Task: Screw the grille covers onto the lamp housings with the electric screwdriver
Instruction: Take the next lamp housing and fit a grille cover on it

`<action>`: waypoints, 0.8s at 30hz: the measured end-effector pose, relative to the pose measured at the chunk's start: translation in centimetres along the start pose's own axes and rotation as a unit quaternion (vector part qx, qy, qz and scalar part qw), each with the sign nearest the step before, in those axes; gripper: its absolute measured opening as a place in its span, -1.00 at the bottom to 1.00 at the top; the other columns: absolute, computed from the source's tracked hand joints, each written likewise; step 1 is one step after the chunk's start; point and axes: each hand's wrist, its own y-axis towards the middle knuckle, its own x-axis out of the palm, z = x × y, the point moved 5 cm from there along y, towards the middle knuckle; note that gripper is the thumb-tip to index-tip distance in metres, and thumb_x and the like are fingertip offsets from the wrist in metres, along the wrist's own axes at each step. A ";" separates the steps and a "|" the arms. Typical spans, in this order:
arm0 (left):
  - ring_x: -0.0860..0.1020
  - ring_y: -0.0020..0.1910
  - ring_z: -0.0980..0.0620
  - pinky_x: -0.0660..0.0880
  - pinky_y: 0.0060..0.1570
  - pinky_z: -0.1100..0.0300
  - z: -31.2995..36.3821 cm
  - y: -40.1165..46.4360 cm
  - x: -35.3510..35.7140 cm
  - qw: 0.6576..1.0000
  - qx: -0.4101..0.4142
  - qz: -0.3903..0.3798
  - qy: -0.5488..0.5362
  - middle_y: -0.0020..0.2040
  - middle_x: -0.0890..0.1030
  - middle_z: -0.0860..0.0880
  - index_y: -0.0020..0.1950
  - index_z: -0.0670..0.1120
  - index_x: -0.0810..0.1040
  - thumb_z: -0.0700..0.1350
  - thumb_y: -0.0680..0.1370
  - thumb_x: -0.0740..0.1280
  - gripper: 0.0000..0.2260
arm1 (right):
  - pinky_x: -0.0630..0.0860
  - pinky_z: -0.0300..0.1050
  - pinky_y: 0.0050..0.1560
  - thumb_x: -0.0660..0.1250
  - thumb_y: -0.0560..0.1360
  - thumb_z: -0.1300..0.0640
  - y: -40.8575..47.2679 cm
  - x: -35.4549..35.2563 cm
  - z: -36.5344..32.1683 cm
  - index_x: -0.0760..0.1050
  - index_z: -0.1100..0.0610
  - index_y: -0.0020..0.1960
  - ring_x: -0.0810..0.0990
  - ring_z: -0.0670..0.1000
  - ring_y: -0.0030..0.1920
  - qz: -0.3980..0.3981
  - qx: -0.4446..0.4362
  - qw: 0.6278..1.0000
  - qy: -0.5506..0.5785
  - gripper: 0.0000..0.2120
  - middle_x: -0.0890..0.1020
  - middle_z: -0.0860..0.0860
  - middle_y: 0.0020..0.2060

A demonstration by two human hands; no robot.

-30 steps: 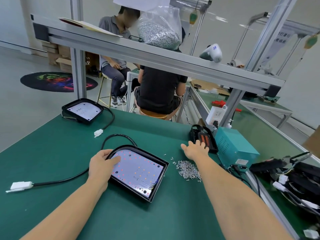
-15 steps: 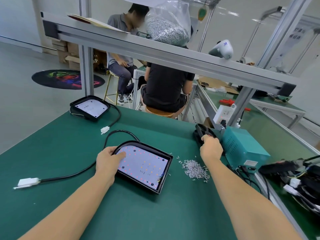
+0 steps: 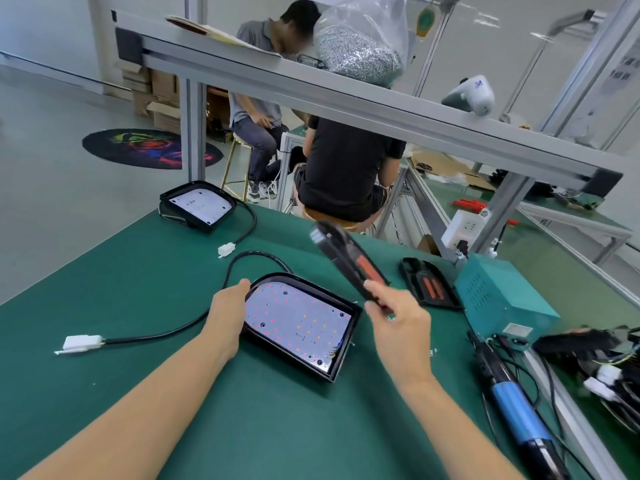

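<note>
A black lamp housing [image 3: 298, 323] with a white LED board lies open on the green table. My left hand [image 3: 227, 311] grips its left rim. My right hand [image 3: 394, 317] holds a black grille cover [image 3: 349, 261] with orange inserts, tilted in the air above the housing's right side. Another grille cover [image 3: 429, 284] lies flat by the teal box. The electric screwdriver [image 3: 512, 400], blue-bodied, lies on the table at the right. A second housing [image 3: 199, 206] sits at the far left corner.
A teal power box [image 3: 502, 299] stands right of the covers, with cables and black parts [image 3: 595, 348] beyond it. A black cable with a white plug [image 3: 81, 342] runs left of the housing. An aluminium shelf beam [image 3: 346, 98] crosses overhead. Two people sit behind the table.
My right hand reached to the covers by the teal box, took one and lifted it toward the housing. My left hand stayed on the housing's rim.
</note>
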 end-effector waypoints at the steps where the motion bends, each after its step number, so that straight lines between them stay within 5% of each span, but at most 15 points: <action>1: 0.34 -0.16 -0.03 0.27 -0.10 0.09 0.0 -0.1 -0.1 1.000 -0.003 -0.006 -0.003 -0.16 0.43 -0.11 -0.07 -0.11 0.40 -0.04 0.59 0.18 -0.85 | 0.41 -0.48 0.04 0.42 0.39 0.48 -1.2 0.5 -0.8 0.67 0.15 0.08 0.58 -0.12 -0.11 -0.018 -0.026 1.000 -0.001 -0.64 0.65 -0.06 -0.10; 5: 0.50 -0.22 -0.07 0.39 -0.19 0.14 0.3 -0.4 -0.2 0.998 -0.002 -0.038 -0.050 -0.12 0.56 -0.15 -0.05 -0.18 0.49 -0.09 0.62 0.19 -0.81 | 0.38 -0.50 0.03 0.45 0.30 0.55 -4.3 2.0 -3.1 0.69 0.20 0.00 0.56 -0.11 -0.11 -0.054 -0.133 0.988 -0.057 -0.63 0.69 -0.05 -0.14; 8: 0.54 -0.16 -0.08 0.43 -0.14 0.12 0.4 -0.6 -0.3 0.997 0.004 -0.051 -0.056 -0.06 0.60 -0.17 0.04 -0.21 0.54 -0.10 0.62 0.19 -0.79 | 0.49 -0.29 -0.08 0.46 0.29 0.56 -5.1 1.8 -4.0 0.69 0.22 -0.03 0.60 0.04 -0.19 -0.047 -0.182 0.978 -0.088 -0.64 0.70 -0.03 -0.18; 13: 0.56 -0.28 -0.04 0.48 -0.19 0.16 0.2 -0.6 -0.4 0.997 0.005 -0.059 -0.055 -0.23 0.63 -0.10 -0.11 -0.15 0.58 -0.07 0.63 0.18 -0.75 | 0.50 -0.26 -0.14 0.33 0.47 0.36 -7.3 1.9 -5.5 0.68 0.18 -0.04 0.52 -0.02 -0.19 -0.056 -0.269 0.949 -0.153 -0.81 0.67 -0.06 -0.19; 18: 0.58 -0.20 -0.09 0.50 -0.07 0.09 0.1 -0.5 -0.2 0.995 0.012 -0.083 -0.058 -0.16 0.65 -0.14 -0.10 -0.18 0.59 -0.01 0.62 0.21 -0.71 | 0.55 -0.18 -0.22 0.54 0.31 0.43 -8.4 3.3 -5.7 0.68 0.16 -0.03 0.56 0.05 -0.26 -0.108 -0.264 0.942 -0.176 -0.70 0.65 -0.05 -0.22; 24: 0.66 -0.21 -0.02 0.57 -0.15 0.15 0.1 -0.6 -0.2 0.987 0.055 -0.140 -0.050 -0.08 0.69 -0.16 0.02 -0.23 0.63 -0.10 0.57 0.29 -0.78 | 0.57 -0.16 -0.21 0.46 0.42 0.35 -8.5 3.2 -5.4 0.67 0.19 -0.02 0.58 0.08 -0.23 -0.131 -0.264 0.946 -0.135 -0.83 0.66 -0.02 -0.18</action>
